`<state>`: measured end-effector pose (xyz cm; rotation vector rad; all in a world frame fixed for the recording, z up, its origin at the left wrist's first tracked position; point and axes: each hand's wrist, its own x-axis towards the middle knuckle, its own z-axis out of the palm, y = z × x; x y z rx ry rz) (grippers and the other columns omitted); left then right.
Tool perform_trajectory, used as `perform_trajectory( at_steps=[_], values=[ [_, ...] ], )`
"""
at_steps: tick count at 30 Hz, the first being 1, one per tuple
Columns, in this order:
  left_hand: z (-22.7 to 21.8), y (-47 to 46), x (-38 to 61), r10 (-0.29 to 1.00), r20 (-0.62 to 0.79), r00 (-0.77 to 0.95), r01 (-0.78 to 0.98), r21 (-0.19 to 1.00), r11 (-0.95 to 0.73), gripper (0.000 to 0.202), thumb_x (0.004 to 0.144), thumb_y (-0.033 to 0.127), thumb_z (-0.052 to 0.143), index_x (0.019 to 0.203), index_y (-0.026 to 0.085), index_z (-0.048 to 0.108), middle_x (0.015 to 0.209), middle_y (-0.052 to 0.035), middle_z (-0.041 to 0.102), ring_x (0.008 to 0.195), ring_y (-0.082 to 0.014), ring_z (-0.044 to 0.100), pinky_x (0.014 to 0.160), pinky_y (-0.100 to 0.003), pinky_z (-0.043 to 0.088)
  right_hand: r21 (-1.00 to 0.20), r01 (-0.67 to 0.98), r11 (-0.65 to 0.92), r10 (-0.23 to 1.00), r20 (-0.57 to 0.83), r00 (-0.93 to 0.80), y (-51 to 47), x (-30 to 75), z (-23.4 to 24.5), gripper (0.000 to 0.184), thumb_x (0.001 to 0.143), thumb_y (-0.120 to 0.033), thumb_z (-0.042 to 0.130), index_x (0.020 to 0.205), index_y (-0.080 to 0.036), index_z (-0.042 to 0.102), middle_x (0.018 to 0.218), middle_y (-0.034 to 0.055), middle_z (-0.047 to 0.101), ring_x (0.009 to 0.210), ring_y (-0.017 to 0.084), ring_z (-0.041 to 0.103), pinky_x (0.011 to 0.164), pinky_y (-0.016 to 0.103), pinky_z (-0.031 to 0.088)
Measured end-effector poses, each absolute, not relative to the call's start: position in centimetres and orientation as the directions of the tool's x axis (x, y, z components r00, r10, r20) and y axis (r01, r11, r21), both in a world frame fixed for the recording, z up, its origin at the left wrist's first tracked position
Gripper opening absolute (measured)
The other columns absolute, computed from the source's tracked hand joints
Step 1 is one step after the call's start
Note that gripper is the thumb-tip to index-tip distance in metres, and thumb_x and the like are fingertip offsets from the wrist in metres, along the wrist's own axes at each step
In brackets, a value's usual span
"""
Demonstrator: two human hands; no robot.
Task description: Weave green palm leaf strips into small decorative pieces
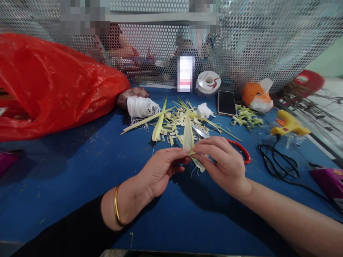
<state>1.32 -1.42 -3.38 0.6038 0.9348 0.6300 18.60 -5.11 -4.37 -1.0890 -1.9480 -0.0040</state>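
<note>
A pale green pointed leaf stands upright between my two hands, its folded lower end pinched. My left hand, with a gold bangle at the wrist, closes thumb and fingers on the leaf's base from the left. From the right, my right hand pinches the same base with thumb and fingertips. Red-handled scissors lie partly hidden behind my right hand, the blade showing beyond it. Cut leaf scraps and longer leaf strips are spread just past my hands.
At left bulges a red plastic bag, beside a spool of white thread. Farther back stand a lit screen, a ribbon roll and a dark phone. A yellow glue gun with black cord lies right. Metal mesh borders the table.
</note>
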Motion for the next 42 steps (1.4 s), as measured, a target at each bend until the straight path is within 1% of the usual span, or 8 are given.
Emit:
perform_trajectory(
  at_steps=[6,13,19,23,26,33,38,42],
  values=[
    [-3.3,-1.4,1.2,0.737,-0.468,0.488,-0.158,0.783,0.602,0.016,0.064,0.028,0.081,0.068,0.015,0.074,0.07,-0.0011,0.064,0.068,-0.0105,0.056,0.058,-0.021,0.041,-0.425,0.675,0.603,0.694,0.697,-0.182,-5.3,18.4,-4.0,0.012,0.086,-0.01,0.063,0.088,-0.022,0.066,0.08,0.0027,0.07,0.079,0.018,0.066,0.073,0.032,0.051],
    [-3.0,-1.5,1.4,0.724,-0.504,0.471,-0.203,0.736,0.645,0.013,0.059,0.024,0.08,0.061,0.015,0.071,0.064,-0.0009,0.062,0.063,-0.0101,0.053,0.057,-0.021,0.039,-0.368,0.694,0.619,0.677,0.697,-0.235,-5.3,18.5,-3.9,0.016,0.087,-0.01,0.061,0.09,-0.023,0.069,0.083,0.0044,0.071,0.076,0.019,0.065,0.073,0.035,0.049],
    [-3.1,-1.6,1.3,0.716,-0.484,0.503,-0.198,0.742,0.641,0.015,0.061,0.026,0.082,0.065,0.015,0.072,0.068,0.0001,0.062,0.065,-0.0096,0.053,0.056,-0.021,0.04,-0.326,0.703,0.632,0.651,0.716,-0.253,-5.2,18.6,-4.0,0.018,0.087,-0.009,0.06,0.092,-0.024,0.069,0.082,0.0047,0.07,0.076,0.019,0.064,0.074,0.036,0.05],
    [-3.1,-1.5,1.2,0.708,-0.459,0.536,-0.193,0.75,0.633,0.02,0.065,0.032,0.083,0.072,0.015,0.074,0.072,-0.0013,0.064,0.068,-0.0102,0.055,0.055,-0.02,0.041,-0.368,0.682,0.632,0.659,0.718,-0.223,-5.2,18.8,-3.9,0.015,0.086,-0.009,0.063,0.092,-0.022,0.068,0.083,0.0056,0.071,0.078,0.019,0.065,0.076,0.036,0.05],
    [-3.1,-1.3,1.2,0.698,-0.46,0.549,-0.178,0.751,0.636,0.025,0.065,0.037,0.083,0.071,0.015,0.073,0.069,-0.0011,0.062,0.064,-0.0096,0.053,0.052,-0.019,0.04,-0.398,0.654,0.643,0.674,0.701,-0.235,-5.1,19.0,-3.8,0.014,0.086,-0.011,0.065,0.092,-0.023,0.068,0.083,0.0039,0.071,0.076,0.019,0.065,0.077,0.035,0.05],
    [-3.4,-1.0,1.1,0.615,-0.509,0.603,-0.129,0.698,0.705,0.024,0.062,0.034,0.085,0.065,0.016,0.07,0.061,0.0019,0.057,0.056,-0.0077,0.048,0.049,-0.019,0.038,-0.427,0.581,0.693,0.679,0.658,-0.325,-4.7,19.6,-3.5,0.012,0.09,-0.017,0.062,0.09,-0.025,0.069,0.083,0.002,0.072,0.077,0.018,0.066,0.081,0.037,0.05],
    [-3.5,-1.4,1.4,0.712,-0.502,0.491,-0.153,0.755,0.637,0.027,0.057,0.034,0.087,0.062,0.016,0.069,0.059,0.0026,0.057,0.054,-0.0073,0.049,0.053,-0.021,0.039,-0.41,0.589,0.697,0.675,0.652,-0.345,-4.7,19.4,-3.6,0.013,0.09,-0.016,0.061,0.089,-0.025,0.07,0.083,0.0033,0.071,0.077,0.018,0.065,0.077,0.036,0.05],
    [-3.7,-2.2,1.9,0.837,-0.405,0.367,-0.202,0.844,0.497,0.023,0.06,0.034,0.084,0.062,0.016,0.069,0.061,0.0025,0.061,0.056,-0.0077,0.051,0.058,-0.022,0.041,-0.455,0.628,0.632,0.726,0.631,-0.274,-5.0,18.9,-3.6,0.012,0.089,-0.016,0.061,0.087,-0.023,0.07,0.082,0.0042,0.067,0.076,0.019,0.063,0.07,0.034,0.05]
  ],
)
